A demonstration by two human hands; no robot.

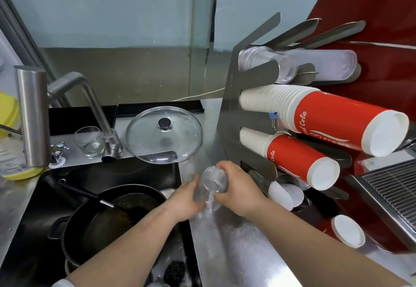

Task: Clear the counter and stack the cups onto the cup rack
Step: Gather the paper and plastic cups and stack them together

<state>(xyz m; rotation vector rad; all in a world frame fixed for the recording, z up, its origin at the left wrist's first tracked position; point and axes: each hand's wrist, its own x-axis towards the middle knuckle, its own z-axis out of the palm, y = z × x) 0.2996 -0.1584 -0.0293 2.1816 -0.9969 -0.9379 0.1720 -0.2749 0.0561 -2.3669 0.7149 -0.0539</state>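
Both hands' grip closed round our clear cups point(211, 184): left hand point(188, 199) under, right hand point(238, 187) over, above the counter point(236, 241). Long axis points at us; cup rack point(234, 115) lies right, nearer our right hand.

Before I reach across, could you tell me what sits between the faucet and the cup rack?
The head view shows a glass pot lid lying flat there.

Both forearms reach fwd, converging; left hand point(188, 199) & right hand point(239, 189) curled closed, nearly touching, thumbs up.
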